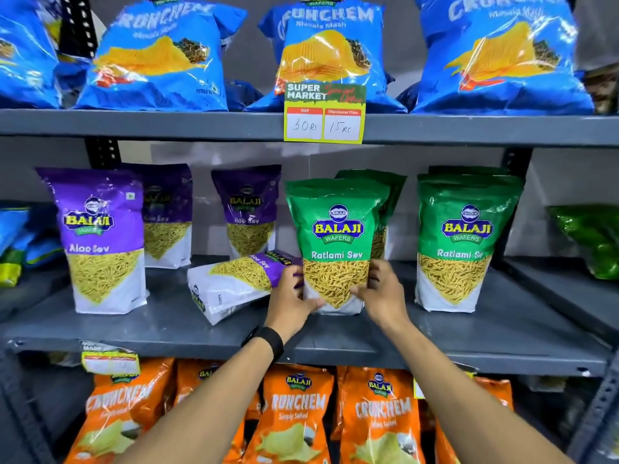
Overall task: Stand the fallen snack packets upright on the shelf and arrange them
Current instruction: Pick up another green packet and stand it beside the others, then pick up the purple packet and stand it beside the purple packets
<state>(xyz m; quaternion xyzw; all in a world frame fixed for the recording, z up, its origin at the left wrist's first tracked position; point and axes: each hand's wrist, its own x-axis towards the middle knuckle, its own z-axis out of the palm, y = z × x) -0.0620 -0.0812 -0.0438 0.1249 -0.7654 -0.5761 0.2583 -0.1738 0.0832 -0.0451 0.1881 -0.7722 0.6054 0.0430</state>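
Observation:
A green Ratlami Sev packet (336, 236) stands upright at the middle of the grey middle shelf (502, 329). My left hand (289, 296) grips its lower left side and my right hand (382, 293) grips its lower right side. Just left of it a purple Aloo Sev packet (234, 283) lies fallen on its side, its top touching my left hand. Three more purple Aloo Sev packets stand upright: one at the front left (100, 239) and two further back (167, 216) (249, 209). Another green packet (462, 242) stands at the right, with more green ones behind.
Blue Crunchem bags (160, 55) fill the shelf above, with a yellow price tag (323, 123) on its edge. Orange Crunchem bags (294, 413) fill the shelf below. A loose green bag (593, 236) sits at the far right, blue bags (16, 236) at the far left.

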